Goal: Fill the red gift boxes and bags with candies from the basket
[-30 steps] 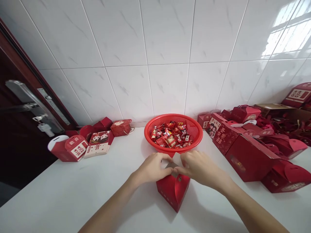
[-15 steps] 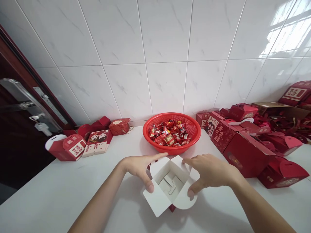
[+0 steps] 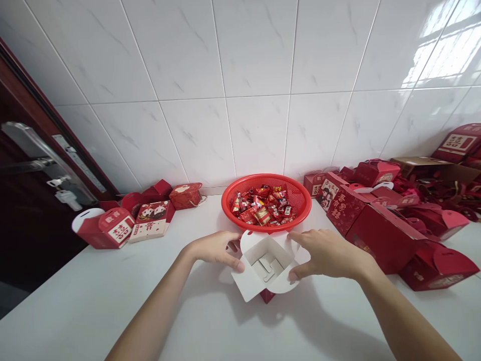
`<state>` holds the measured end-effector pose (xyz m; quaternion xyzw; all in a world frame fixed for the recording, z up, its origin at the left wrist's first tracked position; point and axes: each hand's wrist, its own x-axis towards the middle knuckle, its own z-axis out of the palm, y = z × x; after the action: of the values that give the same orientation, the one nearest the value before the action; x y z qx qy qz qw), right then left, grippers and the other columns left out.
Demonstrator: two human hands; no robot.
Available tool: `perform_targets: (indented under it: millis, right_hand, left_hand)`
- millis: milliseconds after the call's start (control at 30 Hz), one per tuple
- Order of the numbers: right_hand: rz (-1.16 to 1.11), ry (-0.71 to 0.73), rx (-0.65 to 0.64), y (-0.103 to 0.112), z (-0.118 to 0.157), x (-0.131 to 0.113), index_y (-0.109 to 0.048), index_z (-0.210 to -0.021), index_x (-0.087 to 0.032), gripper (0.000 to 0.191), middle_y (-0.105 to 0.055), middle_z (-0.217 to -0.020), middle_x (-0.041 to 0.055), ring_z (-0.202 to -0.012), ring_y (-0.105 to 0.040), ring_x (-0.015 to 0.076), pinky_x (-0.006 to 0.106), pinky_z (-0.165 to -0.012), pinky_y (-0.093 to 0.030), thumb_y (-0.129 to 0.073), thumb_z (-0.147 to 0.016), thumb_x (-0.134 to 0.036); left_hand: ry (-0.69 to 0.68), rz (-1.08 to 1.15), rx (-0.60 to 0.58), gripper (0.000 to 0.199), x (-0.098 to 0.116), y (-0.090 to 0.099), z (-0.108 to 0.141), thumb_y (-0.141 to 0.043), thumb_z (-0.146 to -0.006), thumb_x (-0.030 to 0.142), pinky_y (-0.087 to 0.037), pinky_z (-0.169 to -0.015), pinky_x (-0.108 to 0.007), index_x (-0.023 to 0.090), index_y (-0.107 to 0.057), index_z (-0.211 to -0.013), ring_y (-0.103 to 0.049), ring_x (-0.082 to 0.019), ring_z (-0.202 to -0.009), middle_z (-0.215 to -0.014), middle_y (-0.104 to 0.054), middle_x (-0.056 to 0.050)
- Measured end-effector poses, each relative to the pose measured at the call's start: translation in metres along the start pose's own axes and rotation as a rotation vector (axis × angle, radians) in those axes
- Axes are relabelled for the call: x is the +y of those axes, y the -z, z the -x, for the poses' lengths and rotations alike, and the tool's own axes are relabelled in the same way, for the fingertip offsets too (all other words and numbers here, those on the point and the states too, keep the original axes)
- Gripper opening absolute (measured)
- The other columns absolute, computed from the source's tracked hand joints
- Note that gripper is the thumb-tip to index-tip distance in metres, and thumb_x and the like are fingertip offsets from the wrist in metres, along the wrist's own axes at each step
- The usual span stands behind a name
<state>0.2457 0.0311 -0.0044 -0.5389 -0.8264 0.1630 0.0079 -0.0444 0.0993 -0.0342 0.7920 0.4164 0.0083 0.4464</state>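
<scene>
An open box (image 3: pixel 267 296), white inside and red outside, stands upright on the white table with its top flaps spread. Its inside holds nothing but the interlocked bottom flaps. My left hand (image 3: pixel 221 248) grips the box at its left side, thumb on a white flap. On the right side my right hand (image 3: pixel 326 253) holds it too, fingertips at the rear flap and thumb at the front right flap. Just behind the box is a red plastic basket (image 3: pixel 303 203) with wrapped candies (image 3: pixel 263 205) in it.
Folded red boxes (image 3: pixel 116 228) stand at the left, beside a panda-printed box (image 3: pixel 150 220). Many red boxes (image 3: pixel 391 235) crowd the right side. A tiled wall (image 3: pixel 255 135) rises behind the table (image 3: pixel 188 331); a dark door with a metal handle (image 3: pixel 48 155) is at far left.
Both hands and the box have moved away from me, closer to the basket. More of the box's red front corner shows below the flaps.
</scene>
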Motion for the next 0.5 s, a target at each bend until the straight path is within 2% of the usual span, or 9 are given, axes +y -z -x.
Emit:
perform_targets:
  millis: [233,300,367,433,500]
  right_hand:
    - [-0.019,0.059,0.146,0.008,0.010,0.006,-0.066,-0.102,-0.025,0.040,-0.069,-0.081,0.0047,-0.073,-0.065,0.0255,0.030,-0.060,-0.038,-0.074,-0.080,-0.057]
    - [-0.052,0.060,0.181,0.013,0.013,0.009,-0.067,-0.103,-0.024,0.037,-0.071,-0.084,0.0057,-0.076,-0.066,0.0251,0.031,-0.062,-0.041,-0.070,-0.084,-0.056]
    - [-0.124,0.057,0.223,0.020,0.013,0.013,-0.068,-0.098,-0.022,0.031,-0.072,-0.085,0.0058,-0.076,-0.066,0.0235,0.031,-0.063,-0.043,-0.065,-0.088,-0.052]
    - [-0.262,0.088,0.284,0.026,0.009,0.017,-0.069,-0.093,-0.021,0.028,-0.072,-0.082,0.0050,-0.073,-0.066,0.0212,0.031,-0.064,-0.046,-0.060,-0.091,-0.049]
    - [-0.469,0.181,0.354,0.028,-0.002,0.023,-0.070,-0.089,-0.021,0.031,-0.073,-0.082,0.0054,-0.074,-0.066,0.0202,0.031,-0.067,-0.050,-0.061,-0.090,-0.050]
  left_hand:
    - [-0.050,-0.019,0.010,0.047,0.014,0.005,0.012,-0.072,-0.078,0.057,-0.050,-0.089,-0.031,0.022,-0.073,-0.109,-0.067,-0.025,-0.104,-0.112,-0.075,-0.004]
    - [-0.080,-0.008,0.101,0.047,0.017,0.009,0.016,-0.067,-0.083,0.060,-0.051,-0.086,-0.031,0.021,-0.074,-0.108,-0.067,-0.025,-0.102,-0.111,-0.075,-0.005]
    - [-0.101,0.006,0.242,0.047,0.018,0.015,0.014,-0.063,-0.086,0.060,-0.052,-0.087,-0.031,0.020,-0.074,-0.106,-0.067,-0.024,-0.102,-0.109,-0.076,-0.005]
    - [-0.133,0.018,0.376,0.044,0.020,0.022,0.005,-0.061,-0.088,0.058,-0.051,-0.090,-0.032,0.019,-0.074,-0.104,-0.067,-0.024,-0.102,-0.108,-0.076,-0.005]
    - [-0.172,0.012,0.452,0.040,0.022,0.030,-0.012,-0.061,-0.087,0.054,-0.052,-0.091,-0.033,0.019,-0.074,-0.102,-0.068,-0.024,-0.101,-0.107,-0.076,-0.006]
